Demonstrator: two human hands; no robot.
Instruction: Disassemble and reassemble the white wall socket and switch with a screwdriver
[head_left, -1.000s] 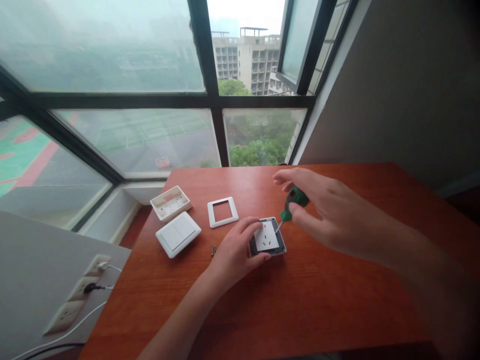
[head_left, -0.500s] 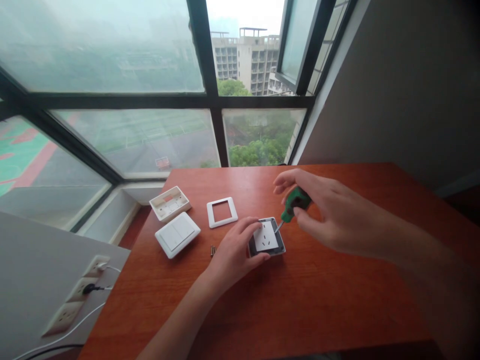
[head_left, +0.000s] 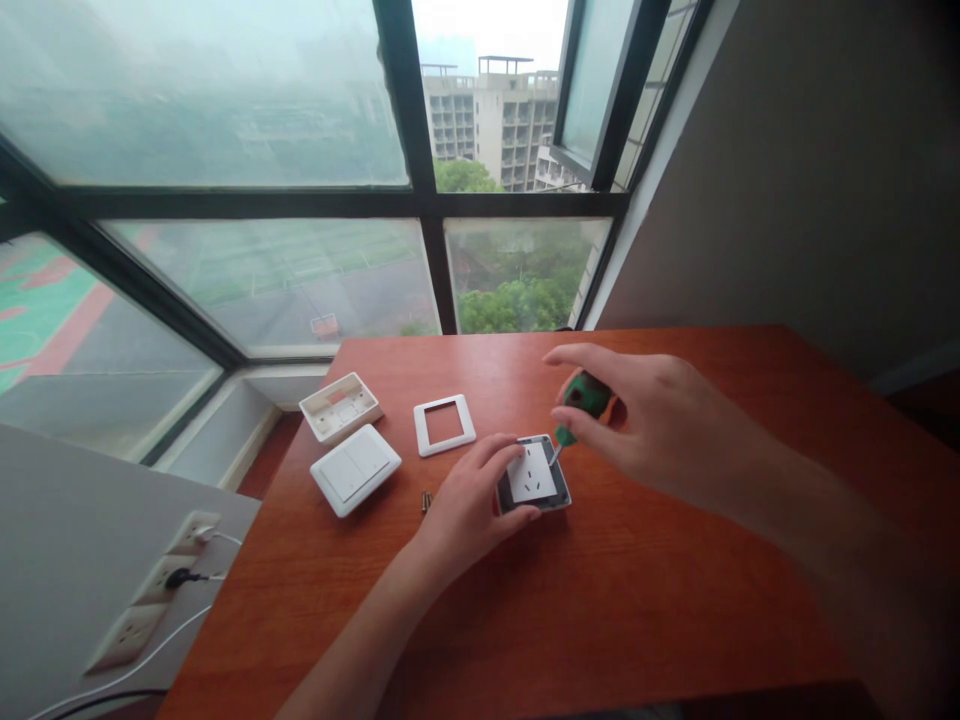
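A wall socket (head_left: 534, 474) with a white face and grey surround lies on the red-brown table (head_left: 600, 600). My left hand (head_left: 469, 505) grips its left side, thumb on the near edge and fingers on the far edge. My right hand (head_left: 645, 420) is closed round a short green-handled screwdriver (head_left: 581, 400). The screwdriver's metal tip rests at the socket's right edge. The handle tilts up and to the right.
A white square frame (head_left: 444, 423) lies left of the socket. Further left are a white double switch (head_left: 355, 468) and an open white back box (head_left: 340, 406). Small screws (head_left: 425, 499) lie near my left wrist. A wall outlet strip with a plugged cable (head_left: 161, 585) is at lower left.
My right hand's fingers have shifted round the screwdriver handle, which has moved slightly left and tilted a little more upright. The left hand and socket have stayed put.
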